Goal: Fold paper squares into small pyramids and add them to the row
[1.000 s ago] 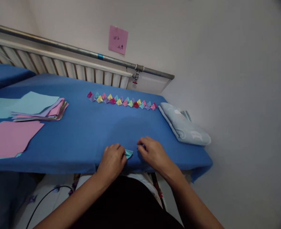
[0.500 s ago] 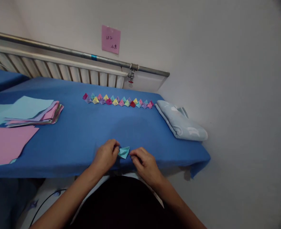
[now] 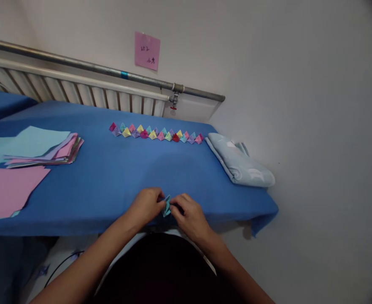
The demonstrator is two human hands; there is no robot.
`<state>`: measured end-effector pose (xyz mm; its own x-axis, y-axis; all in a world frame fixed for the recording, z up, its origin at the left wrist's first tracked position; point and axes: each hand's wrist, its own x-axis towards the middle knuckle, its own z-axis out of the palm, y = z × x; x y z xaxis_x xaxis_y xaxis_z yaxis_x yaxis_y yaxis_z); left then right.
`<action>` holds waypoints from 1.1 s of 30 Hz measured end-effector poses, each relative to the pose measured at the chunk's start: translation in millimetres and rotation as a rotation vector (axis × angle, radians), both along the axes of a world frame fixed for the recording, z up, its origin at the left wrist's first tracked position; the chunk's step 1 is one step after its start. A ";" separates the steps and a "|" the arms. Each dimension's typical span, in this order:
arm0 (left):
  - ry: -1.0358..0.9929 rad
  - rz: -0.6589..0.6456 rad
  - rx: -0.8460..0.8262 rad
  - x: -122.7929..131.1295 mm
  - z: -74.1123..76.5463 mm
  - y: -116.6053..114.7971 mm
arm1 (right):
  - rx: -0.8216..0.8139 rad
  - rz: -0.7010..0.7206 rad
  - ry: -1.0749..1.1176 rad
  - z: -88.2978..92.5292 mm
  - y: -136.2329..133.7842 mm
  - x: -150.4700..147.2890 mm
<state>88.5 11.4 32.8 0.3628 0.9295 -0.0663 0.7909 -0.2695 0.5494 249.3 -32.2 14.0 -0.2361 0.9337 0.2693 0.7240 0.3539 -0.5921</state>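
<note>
Between my hands, near the front edge of the blue-covered table [image 3: 110, 177], is a small turquoise folded-paper piece [image 3: 166, 207]. My left hand [image 3: 148, 205] pinches it from the left with thumb and forefinger. From the other side, my right hand [image 3: 188, 214] has its thumb and fingertips closed on the piece's right edge. The fingers cover part of its outline. Farther back lies a zigzag row of small folded-paper pieces [image 3: 152, 135] in pink, yellow, purple, turquoise, green and red.
At the left lie a stack of coloured paper sheets [image 3: 40, 143] and some pink sheets [image 3: 9, 190]. A folded light-blue blanket [image 3: 241, 162] rests at the right end against the wall. Behind the table run a radiator [image 3: 78, 90] and a metal pipe [image 3: 94, 67].
My right hand has moved slightly left and now grips the turquoise paper piece. The piece has turned and looks narrower and more upright. My left hand has shifted a little right.
</note>
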 end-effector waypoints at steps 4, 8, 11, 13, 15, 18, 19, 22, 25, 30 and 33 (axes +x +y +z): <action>0.049 -0.011 -0.001 6.2 -3.7 -0.3 | -0.045 -0.009 -0.101 2.3 4.1 -2.2; 0.052 -0.005 0.007 8.8 -7.8 -0.7 | -0.071 0.010 -0.228 5.8 6.3 -3.4; 0.024 0.005 0.012 8.2 -7.7 0.3 | -0.077 0.036 -0.241 5.4 8.9 -1.7; -0.004 0.016 0.019 4.4 -7.4 0.7 | -0.068 0.038 -0.191 3.7 12.4 0.3; -0.046 0.043 0.052 -2.6 -8.6 -0.2 | -0.039 0.028 -0.122 1.6 16.7 2.0; -0.158 0.044 0.127 -15.3 -14.7 -3.7 | 0.018 0.019 -0.029 -0.9 21.3 4.1; -0.199 0.029 0.143 -18.5 -17.3 -4.9 | 0.036 0.021 0.005 -1.3 21.7 4.7; -0.261 -0.023 0.133 -22.8 -23.3 -5.7 | 0.079 0.014 0.107 -1.5 18.3 6.0; -0.229 -0.083 0.089 -20.9 -23.4 -0.8 | 0.049 0.015 0.122 -0.7 11.7 5.4; -0.088 -0.180 0.048 -16.7 -15.6 11.6 | -0.020 0.027 0.024 0.2 8.5 0.3; -0.051 -0.216 0.037 -15.3 -12.3 16.0 | -0.032 0.035 -0.008 0.4 10.9 -2.7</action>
<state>73.3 27.4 20.5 0.5558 0.8313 -0.0100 0.6842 -0.4505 0.5735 246.6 -21.2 14.5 -0.2706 0.9331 0.2370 0.7164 0.3596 -0.5979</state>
